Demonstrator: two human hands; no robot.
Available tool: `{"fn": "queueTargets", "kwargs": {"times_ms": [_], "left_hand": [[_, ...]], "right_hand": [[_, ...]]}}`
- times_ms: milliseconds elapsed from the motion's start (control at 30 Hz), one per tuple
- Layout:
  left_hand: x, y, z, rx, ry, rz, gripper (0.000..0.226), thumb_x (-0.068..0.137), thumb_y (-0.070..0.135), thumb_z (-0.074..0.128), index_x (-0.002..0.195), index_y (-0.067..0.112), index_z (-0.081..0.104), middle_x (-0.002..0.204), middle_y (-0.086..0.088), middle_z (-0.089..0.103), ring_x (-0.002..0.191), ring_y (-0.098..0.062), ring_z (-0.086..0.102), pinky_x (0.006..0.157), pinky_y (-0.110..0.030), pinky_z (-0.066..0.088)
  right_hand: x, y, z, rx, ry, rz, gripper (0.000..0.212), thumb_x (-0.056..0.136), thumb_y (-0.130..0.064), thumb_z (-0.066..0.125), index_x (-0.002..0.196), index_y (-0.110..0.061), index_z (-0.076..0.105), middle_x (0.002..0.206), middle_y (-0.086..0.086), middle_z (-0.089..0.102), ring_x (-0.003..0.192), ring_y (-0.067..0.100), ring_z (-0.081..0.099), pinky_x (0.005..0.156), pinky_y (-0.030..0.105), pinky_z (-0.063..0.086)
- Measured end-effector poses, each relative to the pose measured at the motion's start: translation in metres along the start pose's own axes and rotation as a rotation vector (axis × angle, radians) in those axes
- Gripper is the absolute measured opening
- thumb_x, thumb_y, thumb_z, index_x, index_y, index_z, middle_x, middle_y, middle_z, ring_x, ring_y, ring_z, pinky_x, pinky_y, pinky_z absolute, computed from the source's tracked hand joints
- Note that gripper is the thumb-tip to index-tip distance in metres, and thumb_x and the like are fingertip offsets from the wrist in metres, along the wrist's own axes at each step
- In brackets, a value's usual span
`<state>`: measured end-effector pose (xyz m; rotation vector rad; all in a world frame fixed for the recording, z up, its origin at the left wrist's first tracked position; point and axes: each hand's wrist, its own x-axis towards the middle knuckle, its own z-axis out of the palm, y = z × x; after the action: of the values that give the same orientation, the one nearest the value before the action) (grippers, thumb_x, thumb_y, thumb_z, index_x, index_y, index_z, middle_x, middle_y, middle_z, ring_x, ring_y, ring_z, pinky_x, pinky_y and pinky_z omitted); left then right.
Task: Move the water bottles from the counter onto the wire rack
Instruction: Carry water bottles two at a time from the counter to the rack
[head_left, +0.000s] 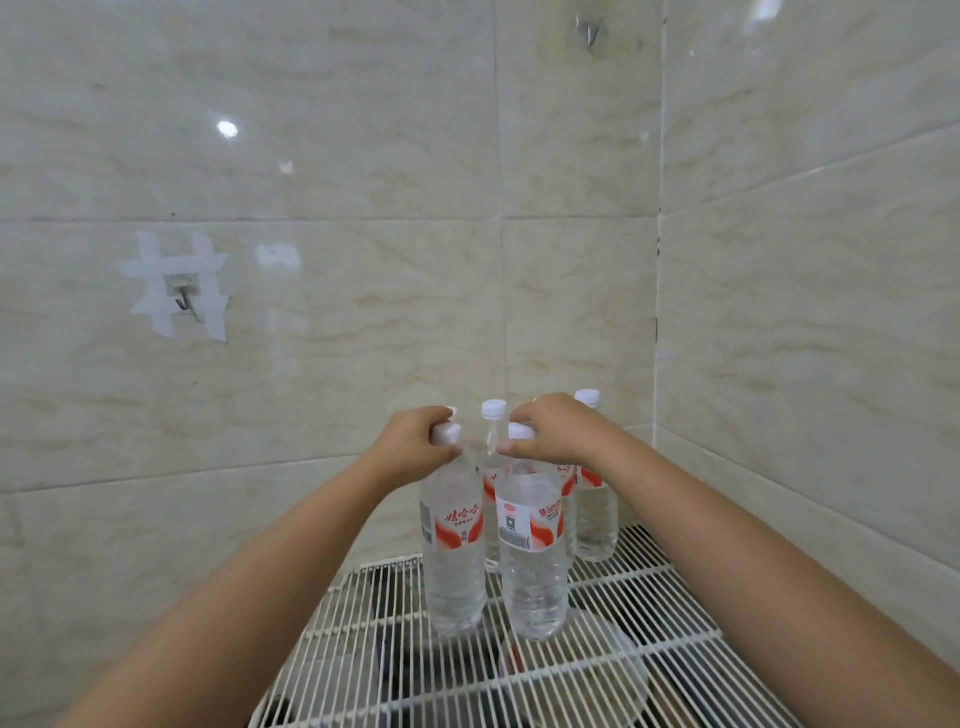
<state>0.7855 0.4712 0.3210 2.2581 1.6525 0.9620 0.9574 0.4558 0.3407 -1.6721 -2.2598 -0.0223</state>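
Observation:
Several clear water bottles with white caps and red-and-white labels stand upright on the white wire rack (613, 649) in the tiled corner. My left hand (415, 447) grips the neck and cap of the front left bottle (454, 566). My right hand (558, 434) grips the neck of the front right bottle (532, 571). Both front bottles rest on the rack wires. Behind them stands a middle bottle (492, 415) and, at the far right, another bottle (596, 514); a further one is mostly hidden behind my right hand.
Glossy beige tiled walls (805, 312) close in the rack at the back and right. A small metal hook (182, 299) taped to the wall sits at the left, another hook (589, 31) high up. Dark shapes lie beneath the rack wires.

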Motion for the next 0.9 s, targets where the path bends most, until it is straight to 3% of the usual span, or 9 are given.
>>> {"fn": "queueTargets", "kwargs": {"times_ms": [167, 267, 333, 433, 500, 600, 700, 767, 900], "left_hand": [[-0.001, 0.006, 0.001, 0.105, 0.034, -0.043, 0.049, 0.085, 0.026, 0.063, 0.13, 0.012, 0.05, 0.136, -0.009, 0.052, 0.121, -0.025, 0.051, 0.097, -0.032, 0.041], [-0.001, 0.007, -0.001, 0.139, 0.05, -0.043, 0.045, 0.086, 0.023, 0.062, 0.128, 0.013, 0.052, 0.134, -0.009, 0.055, 0.119, -0.025, 0.053, 0.095, -0.03, 0.042], [-0.002, 0.005, -0.001, 0.094, 0.037, -0.018, 0.043, 0.085, 0.02, 0.063, 0.127, 0.012, 0.054, 0.133, -0.01, 0.055, 0.115, -0.025, 0.055, 0.092, -0.028, 0.043], [-0.005, 0.004, 0.002, 0.035, 0.028, 0.0, 0.042, 0.086, 0.017, 0.062, 0.127, 0.011, 0.054, 0.131, -0.01, 0.057, 0.111, -0.025, 0.057, 0.089, -0.027, 0.045], [-0.005, 0.004, 0.004, 0.031, 0.029, 0.001, 0.043, 0.086, 0.018, 0.061, 0.128, 0.012, 0.053, 0.132, -0.01, 0.056, 0.113, -0.025, 0.056, 0.093, -0.03, 0.045], [-0.003, 0.006, 0.003, 0.048, 0.014, 0.004, 0.047, 0.084, 0.022, 0.064, 0.128, 0.012, 0.052, 0.135, -0.007, 0.054, 0.118, -0.024, 0.053, 0.098, -0.03, 0.042], [-0.001, 0.008, 0.004, 0.112, 0.028, -0.015, 0.048, 0.083, 0.025, 0.065, 0.128, 0.014, 0.052, 0.133, -0.007, 0.055, 0.118, -0.024, 0.053, 0.096, -0.031, 0.042], [0.0, 0.01, 0.005, 0.142, 0.053, -0.028, 0.046, 0.084, 0.024, 0.063, 0.128, 0.014, 0.052, 0.133, -0.007, 0.056, 0.119, -0.024, 0.052, 0.095, -0.031, 0.043], [0.002, 0.012, 0.007, 0.175, 0.081, -0.039, 0.046, 0.086, 0.026, 0.061, 0.129, 0.013, 0.052, 0.135, -0.006, 0.055, 0.123, -0.023, 0.05, 0.096, -0.03, 0.042]], "right_hand": [[0.007, -0.011, 0.005, -0.137, 0.093, 0.092, 0.04, 0.087, -0.039, 0.056, 0.061, -0.011, 0.045, 0.062, 0.0, 0.042, 0.076, 0.023, 0.048, 0.046, 0.023, 0.027], [0.006, -0.007, 0.0, -0.03, -0.015, -0.004, 0.021, 0.088, -0.024, 0.055, 0.098, -0.006, 0.063, 0.096, 0.008, 0.062, 0.098, 0.027, 0.056, 0.072, 0.029, 0.045], [0.002, -0.002, -0.006, 0.055, -0.067, -0.048, 0.033, 0.089, -0.016, 0.054, 0.122, -0.011, 0.057, 0.129, 0.007, 0.056, 0.119, 0.023, 0.051, 0.095, 0.03, 0.041], [-0.001, 0.002, -0.009, 0.1, -0.103, -0.063, 0.042, 0.088, -0.014, 0.054, 0.13, -0.014, 0.05, 0.139, 0.002, 0.05, 0.127, 0.019, 0.045, 0.101, 0.027, 0.036], [0.0, 0.001, -0.007, 0.062, -0.097, -0.03, 0.037, 0.089, -0.027, 0.055, 0.123, -0.013, 0.055, 0.126, 0.003, 0.058, 0.118, 0.022, 0.051, 0.088, 0.028, 0.041], [0.003, -0.005, 0.001, -0.112, -0.028, 0.084, 0.036, 0.085, -0.046, 0.054, 0.072, -0.012, 0.052, 0.067, -0.004, 0.048, 0.073, 0.02, 0.051, 0.051, 0.024, 0.031], [0.006, -0.01, 0.005, -0.12, 0.031, 0.142, 0.045, 0.085, -0.039, 0.059, 0.055, -0.014, 0.037, 0.058, -0.002, 0.04, 0.053, 0.014, 0.043, 0.044, 0.022, 0.027], [0.007, -0.012, 0.003, -0.029, 0.031, 0.157, 0.032, 0.085, -0.029, 0.061, 0.063, -0.007, 0.051, 0.066, 0.004, 0.054, 0.056, 0.017, 0.052, 0.046, 0.022, 0.035], [0.006, -0.014, 0.002, -0.002, 0.056, 0.126, 0.034, 0.085, -0.023, 0.06, 0.112, -0.002, 0.063, 0.114, 0.015, 0.065, 0.103, 0.028, 0.061, 0.081, 0.033, 0.049]]}}
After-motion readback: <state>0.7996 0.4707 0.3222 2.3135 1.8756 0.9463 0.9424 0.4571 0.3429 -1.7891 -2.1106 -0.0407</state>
